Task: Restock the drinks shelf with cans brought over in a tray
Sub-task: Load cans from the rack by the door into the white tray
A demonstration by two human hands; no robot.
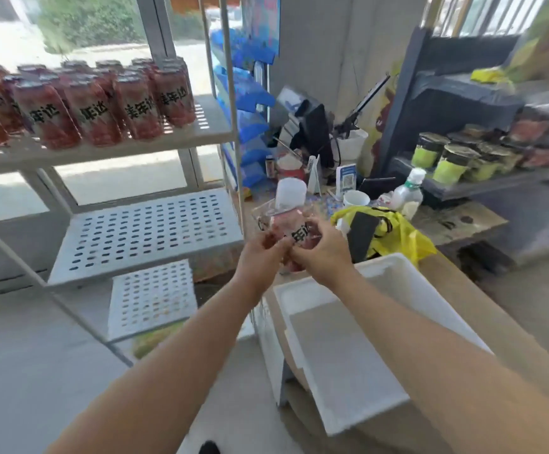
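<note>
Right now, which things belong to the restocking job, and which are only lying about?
Job: can, held by the left hand and the right hand; white tray; shelved cans; rack.
Lying about: yellow bag; white cup; plastic bottle; green jars.

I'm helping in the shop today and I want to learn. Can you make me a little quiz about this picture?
1. True or false: the left hand and the right hand both hold one can.
2. Where do the other red cans stand? A: top shelf. B: middle shelf. C: floor.
3. Fill in: the tray is coloured ____.
Key: 1 true; 2 A; 3 white.
</note>
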